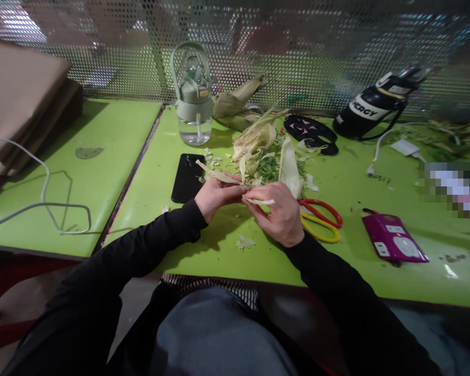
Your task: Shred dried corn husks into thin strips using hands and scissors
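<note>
My left hand (218,196) is closed on a pale strip of corn husk (218,174), whose tip sticks out to the upper left. Close beside it, my right hand (277,213) pinches a narrow husk piece (261,201); the fingertips of both hands meet, and what lies between them is partly hidden. Just behind my hands is a pile of dried corn husks (256,140) with green shreds (272,169). A broad husk leaf (290,167) stands out at the pile's right. Scissors (321,234) with red and yellow handles lie by my right hand, their blades hidden.
A black phone (186,177) lies left of the pile. Behind it stands a clear bottle (195,117); a black bottle (370,107) leans on the mesh screen (133,57). A purple pouch (394,239) lies right, a cable (47,203) left. A gap divides the green tables.
</note>
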### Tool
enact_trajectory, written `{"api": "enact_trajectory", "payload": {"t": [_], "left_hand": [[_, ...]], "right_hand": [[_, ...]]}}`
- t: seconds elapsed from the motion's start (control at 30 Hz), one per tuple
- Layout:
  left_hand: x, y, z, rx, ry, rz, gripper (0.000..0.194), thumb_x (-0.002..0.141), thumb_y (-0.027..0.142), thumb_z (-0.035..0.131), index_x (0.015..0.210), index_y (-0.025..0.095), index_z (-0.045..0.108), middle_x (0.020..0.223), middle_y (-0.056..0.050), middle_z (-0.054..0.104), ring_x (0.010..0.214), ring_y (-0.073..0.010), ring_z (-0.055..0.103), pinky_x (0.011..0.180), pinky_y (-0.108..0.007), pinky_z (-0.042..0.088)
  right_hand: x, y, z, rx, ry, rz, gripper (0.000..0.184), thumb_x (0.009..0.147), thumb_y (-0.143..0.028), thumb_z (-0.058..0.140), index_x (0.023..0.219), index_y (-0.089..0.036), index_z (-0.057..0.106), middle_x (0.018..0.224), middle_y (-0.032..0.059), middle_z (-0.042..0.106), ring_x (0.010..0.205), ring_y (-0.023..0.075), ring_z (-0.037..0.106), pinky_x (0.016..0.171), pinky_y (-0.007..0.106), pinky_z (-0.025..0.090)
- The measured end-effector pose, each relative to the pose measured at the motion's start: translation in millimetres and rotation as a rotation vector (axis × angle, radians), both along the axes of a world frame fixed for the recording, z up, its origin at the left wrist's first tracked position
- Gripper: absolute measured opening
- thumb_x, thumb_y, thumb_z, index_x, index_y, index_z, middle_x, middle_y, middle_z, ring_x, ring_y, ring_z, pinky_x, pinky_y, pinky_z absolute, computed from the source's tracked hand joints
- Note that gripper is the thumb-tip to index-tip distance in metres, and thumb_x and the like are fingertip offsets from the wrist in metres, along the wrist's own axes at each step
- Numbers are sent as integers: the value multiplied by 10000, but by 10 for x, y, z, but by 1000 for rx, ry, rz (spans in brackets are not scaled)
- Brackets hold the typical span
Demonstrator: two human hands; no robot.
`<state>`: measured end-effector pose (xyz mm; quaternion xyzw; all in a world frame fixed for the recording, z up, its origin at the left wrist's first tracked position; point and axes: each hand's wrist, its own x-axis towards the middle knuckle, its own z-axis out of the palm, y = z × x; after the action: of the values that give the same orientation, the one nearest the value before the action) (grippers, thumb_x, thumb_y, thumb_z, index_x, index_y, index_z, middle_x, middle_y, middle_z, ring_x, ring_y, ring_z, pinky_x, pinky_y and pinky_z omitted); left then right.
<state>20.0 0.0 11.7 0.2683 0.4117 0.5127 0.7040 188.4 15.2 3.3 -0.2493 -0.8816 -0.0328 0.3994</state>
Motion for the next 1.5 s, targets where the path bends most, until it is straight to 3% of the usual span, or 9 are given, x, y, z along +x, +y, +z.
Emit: {"api": "enact_trajectory", "payload": {"t": [0.23,0.43,0.57,0.8,0.93,1.07,1.3,1.5], "left_hand": [[6,4,46,-48,94,-35,146,791,-20,605,823,119,570,662,20,673,554,-69,620,735,-278,531],[-11,-2,90,-79,124,-38,138,813,-14,574,837,122,576,633,23,653,545,-82,626,765,-310,552],[-40,17,71,-82,138,-30,127,819,2,575,850,125,573,657,13,665,534,-78,615,817,-349,555],[-33,6,44,-73,74,-72,119,801,24,605,867,122,588,718,-20,697,657,-115,682,843,-358,553],[-25,15,15,5,59,-104,207,723,8,674,877,117,589,706,-1,691,640,-89,660,753,-269,538],[-12,28,-42,128,72,-128,271,649,-6,719,864,110,600,699,8,682,644,-76,635,698,-222,507],[-6,4,-78,173,145,-137,272,675,81,758,897,112,604,740,2,674,655,-87,619,719,-260,506],[-28,9,-60,148,107,-109,238,703,91,749,892,115,607,720,11,680,660,-82,628,742,-263,522]], "right_hand": [[-12,-41,28,-491,250,-79,91,861,-209,626,824,-232,546,777,-13,651,659,141,613,612,300,507],[47,25,80,-611,218,66,108,883,-184,585,935,-231,668,934,23,713,856,175,665,771,352,534],[115,82,115,-712,94,134,80,840,-261,683,914,-232,690,929,28,722,826,188,670,779,369,536],[118,111,60,-642,172,-32,99,855,-310,674,849,-212,676,849,31,696,780,176,647,714,331,516],[94,105,31,-707,190,-113,161,851,-358,671,852,-200,642,752,7,669,614,140,581,574,290,462],[45,61,20,-766,270,-103,159,855,-350,655,842,-197,611,725,-5,642,565,125,542,503,264,420],[1,14,31,-785,316,-88,164,852,-352,658,818,-196,622,749,9,649,619,141,570,548,283,459],[52,73,64,-654,216,-29,62,845,-258,652,813,-205,656,835,25,656,762,177,618,699,346,514]]}}
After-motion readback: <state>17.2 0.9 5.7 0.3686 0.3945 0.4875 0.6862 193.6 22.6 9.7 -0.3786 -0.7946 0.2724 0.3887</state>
